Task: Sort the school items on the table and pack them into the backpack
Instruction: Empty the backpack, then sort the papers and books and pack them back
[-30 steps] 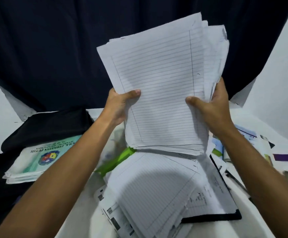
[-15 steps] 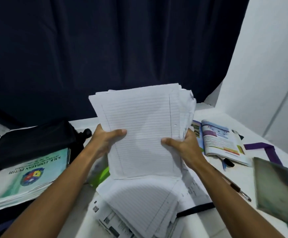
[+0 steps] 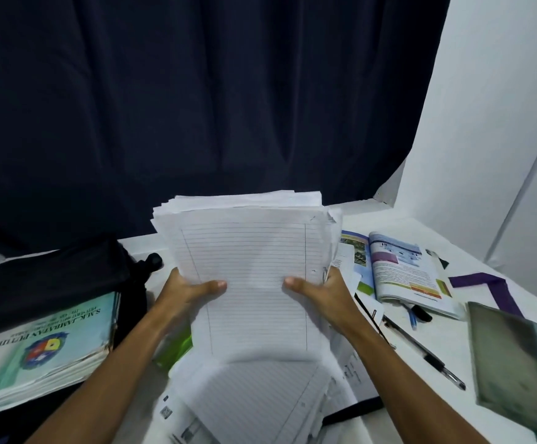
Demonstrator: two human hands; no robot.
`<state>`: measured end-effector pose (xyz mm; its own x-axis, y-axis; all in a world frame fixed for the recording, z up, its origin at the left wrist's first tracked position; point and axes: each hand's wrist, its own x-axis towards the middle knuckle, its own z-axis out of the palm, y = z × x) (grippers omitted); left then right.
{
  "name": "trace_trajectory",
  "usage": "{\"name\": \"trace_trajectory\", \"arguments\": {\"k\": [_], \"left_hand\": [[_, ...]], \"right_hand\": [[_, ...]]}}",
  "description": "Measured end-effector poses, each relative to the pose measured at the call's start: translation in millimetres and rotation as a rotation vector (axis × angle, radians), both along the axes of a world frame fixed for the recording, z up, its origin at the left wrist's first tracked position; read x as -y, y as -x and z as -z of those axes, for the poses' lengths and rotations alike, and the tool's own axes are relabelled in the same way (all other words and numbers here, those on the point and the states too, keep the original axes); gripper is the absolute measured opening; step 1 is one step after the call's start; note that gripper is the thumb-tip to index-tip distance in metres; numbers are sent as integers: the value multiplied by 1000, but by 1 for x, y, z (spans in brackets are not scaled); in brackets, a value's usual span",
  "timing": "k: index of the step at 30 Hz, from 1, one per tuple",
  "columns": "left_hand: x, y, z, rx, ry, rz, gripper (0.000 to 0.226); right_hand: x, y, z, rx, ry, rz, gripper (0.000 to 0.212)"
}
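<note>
Both hands hold a thick stack of lined paper (image 3: 254, 270) upright above the middle of the white bench (image 3: 389, 216). The left hand (image 3: 187, 291) grips the stack's left edge, thumb laid across the front sheet and the other fingers hidden behind the paper. The right hand (image 3: 318, 291) grips the right edge the same way, thumb on the front and fingers out of sight behind. The stack's lower edge hangs just above more loose lined sheets (image 3: 260, 398) that lie spread on the near part of the bench, with some printed sheets (image 3: 177, 421) poking out at their near-left corner.

To the left, the black backpack (image 3: 52, 277) lies on the bench, and a pale green book with a crest on its cover (image 3: 43, 344) rests on a pile of paper at its near side. Whether that pile sits inside the backpack's opening or just on top of it cannot be told. A bright green object (image 3: 177, 347) shows between the left forearm and the loose sheets, mostly covered.

To the right, an open colour-printed textbook (image 3: 401, 270) lies on the bench, far of a black pen (image 3: 427, 355) and a blue pen (image 3: 412, 318) that sits beside a dark marker (image 3: 422, 314). A purple strip (image 3: 491, 286) lies right of the textbook, and a grey-green hardcover book (image 3: 513, 366) lies at the near right. A black strap or edge (image 3: 353, 411) shows under the loose sheets.
</note>
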<state>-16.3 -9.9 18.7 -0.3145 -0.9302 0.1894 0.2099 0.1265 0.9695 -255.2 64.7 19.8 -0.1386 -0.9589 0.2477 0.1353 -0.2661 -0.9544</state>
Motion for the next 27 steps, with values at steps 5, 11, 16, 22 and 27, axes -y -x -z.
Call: {"name": "trace_trajectory", "arguments": {"k": [5, 11, 16, 22, 27], "left_hand": [[-2, 4, 10, 71, -58, -101, 81], [1, 17, -25, 161, 0, -156, 28], [9, 28, -60, 123, 51, -109, 38], [16, 45, -74, 109, 83, -100, 33], [41, 74, -77, 70, 142, -199, 33]], "right_hand": [[3, 3, 20, -107, -9, 91, 31], [16, 9, -7, -123, 6, 121, 23], [34, 17, -36, -53, 52, 129, 29], [41, 24, -49, -75, 111, 290, 26], [54, 35, -65, -132, 214, 499, 25]]}}
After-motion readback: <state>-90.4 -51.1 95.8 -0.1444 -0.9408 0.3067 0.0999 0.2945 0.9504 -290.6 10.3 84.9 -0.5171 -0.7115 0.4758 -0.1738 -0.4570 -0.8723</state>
